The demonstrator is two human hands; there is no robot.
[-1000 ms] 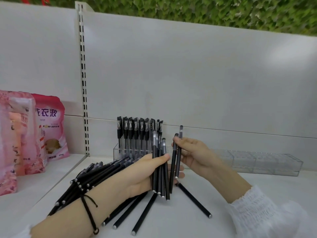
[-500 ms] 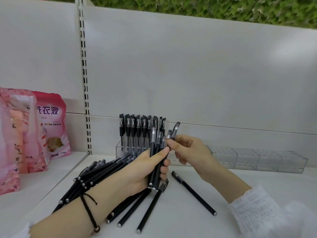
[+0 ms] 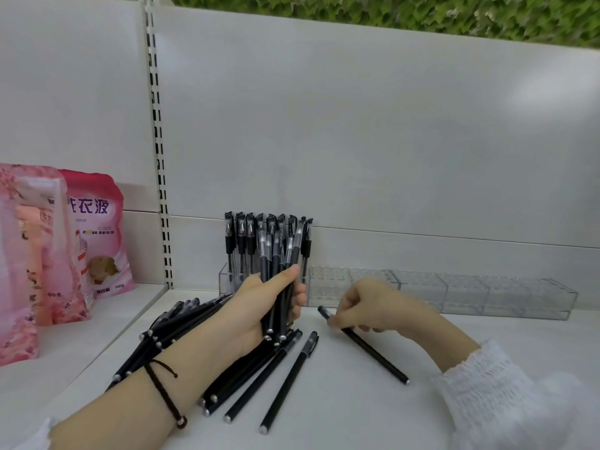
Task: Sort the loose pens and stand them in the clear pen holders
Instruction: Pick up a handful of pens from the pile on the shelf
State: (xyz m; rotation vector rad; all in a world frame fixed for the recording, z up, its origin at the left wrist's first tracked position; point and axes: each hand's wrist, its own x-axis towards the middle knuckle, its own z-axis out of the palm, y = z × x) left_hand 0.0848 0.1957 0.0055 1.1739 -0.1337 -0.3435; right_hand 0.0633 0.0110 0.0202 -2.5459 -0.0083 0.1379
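Observation:
My left hand (image 3: 259, 306) grips an upright bundle of several black pens (image 3: 279, 261) just in front of the leftmost clear pen holder (image 3: 227, 277). That holder has several black capped pens (image 3: 242, 237) standing in it. My right hand (image 3: 367, 306) is down on the shelf, its fingertips pinching the upper end of a single black pen (image 3: 373, 350) that lies flat. A pile of loose black pens (image 3: 168, 326) lies behind my left forearm, and three more pens (image 3: 289, 378) lie in front of it.
A row of clear pen holders (image 3: 470, 290) runs along the back panel to the right. Pink pouches (image 3: 94, 232) stand on the neighbouring shelf at the left, past a slotted upright (image 3: 159, 157). The white shelf surface (image 3: 357, 417) extends toward me.
My right hand left the bundle after adding its pens and dropped to the shelf, where it now pinches the lone pen. My left hand still holds the bundle, which has grown.

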